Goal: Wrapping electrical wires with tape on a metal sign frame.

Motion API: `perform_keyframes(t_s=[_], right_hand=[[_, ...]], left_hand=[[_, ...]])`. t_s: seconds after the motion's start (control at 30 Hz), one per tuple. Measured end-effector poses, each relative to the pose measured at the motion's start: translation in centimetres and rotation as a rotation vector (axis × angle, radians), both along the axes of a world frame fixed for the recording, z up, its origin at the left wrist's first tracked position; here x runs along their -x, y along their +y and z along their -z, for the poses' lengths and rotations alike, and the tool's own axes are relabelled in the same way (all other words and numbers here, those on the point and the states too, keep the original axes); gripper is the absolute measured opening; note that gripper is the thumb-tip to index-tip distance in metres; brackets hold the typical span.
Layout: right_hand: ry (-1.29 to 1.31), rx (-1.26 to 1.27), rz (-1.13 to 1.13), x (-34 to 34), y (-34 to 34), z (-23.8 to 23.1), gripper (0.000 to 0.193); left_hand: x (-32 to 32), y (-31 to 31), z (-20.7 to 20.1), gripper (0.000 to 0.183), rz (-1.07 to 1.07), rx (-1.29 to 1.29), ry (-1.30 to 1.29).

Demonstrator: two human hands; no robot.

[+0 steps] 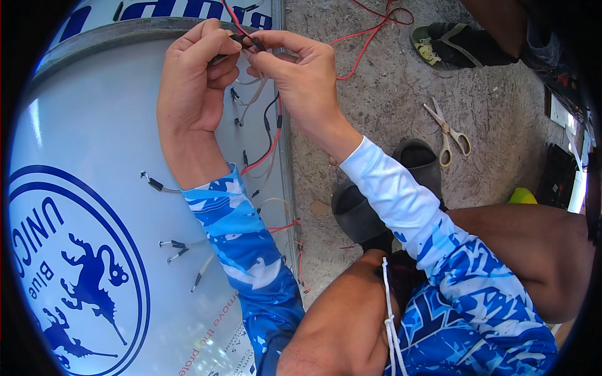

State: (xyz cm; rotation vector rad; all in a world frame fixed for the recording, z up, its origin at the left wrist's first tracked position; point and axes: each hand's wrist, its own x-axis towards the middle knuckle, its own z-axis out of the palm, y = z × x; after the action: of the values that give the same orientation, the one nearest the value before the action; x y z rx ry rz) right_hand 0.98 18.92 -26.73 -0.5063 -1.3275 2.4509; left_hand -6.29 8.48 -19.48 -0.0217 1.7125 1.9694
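Observation:
Both my hands meet over the right edge of a large pale blue-white panel (119, 119) with dark blue printing. Between the fingertips is a wire joint (257, 45) wrapped in black, with red and black wires (233, 15) running up from it. My left hand (195, 94) is closed, thumb and fingers pinching the dark wrapping. From the other side, my right hand (301, 72) pinches the same joint between thumb and forefinger. Its exact ends are hidden by fingers. Below hang clear-sheathed wires (254, 97) and a red wire (271, 147) with black-wrapped sections.
Short wire ends with black tips (153, 183) stick out of the panel. Scissors (446, 131) with pale handles lie slightly spread on the concrete floor (376, 106). A red cable (364, 56) trails there. Another person's sandalled foot (461, 47) is at the upper right; my dark slides (357, 210) are below.

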Motion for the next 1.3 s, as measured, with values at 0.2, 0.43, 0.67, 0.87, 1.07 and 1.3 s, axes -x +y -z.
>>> perform_keyframes(t_s=[0.2,0.43,0.67,0.87,1.07,1.3], right_hand=[[-0.028,-0.025,-0.052,-0.2,0.3,-0.1,0.029],[0.0,-0.128,-0.056,-0.4,0.5,-0.7,0.026],[0.115,-0.297,0.135,-0.7,1.7,0.5,0.02],[-0.136,-0.084,0.027,-0.4,3.0,-0.4,0.031],[-0.191,0.091,0.063,-0.4,2.2,2.2,0.022],[-0.049,0.184,-0.092,0.2,2.5,-0.1,0.02]], left_hand=[[-0.2,0.1,0.1,0.028,-0.005,-0.01,0.004],[0.2,0.4,-1.7,0.008,0.148,0.157,0.086],[-6.8,9.1,-6.6,0.023,0.024,0.814,0.354],[-12.5,11.7,-5.0,0.019,-0.1,1.152,0.837],[-9.7,6.2,-1.5,0.019,-0.331,0.566,0.602],[-1.4,0.8,4.8,0.022,-0.092,-0.095,-0.029]])
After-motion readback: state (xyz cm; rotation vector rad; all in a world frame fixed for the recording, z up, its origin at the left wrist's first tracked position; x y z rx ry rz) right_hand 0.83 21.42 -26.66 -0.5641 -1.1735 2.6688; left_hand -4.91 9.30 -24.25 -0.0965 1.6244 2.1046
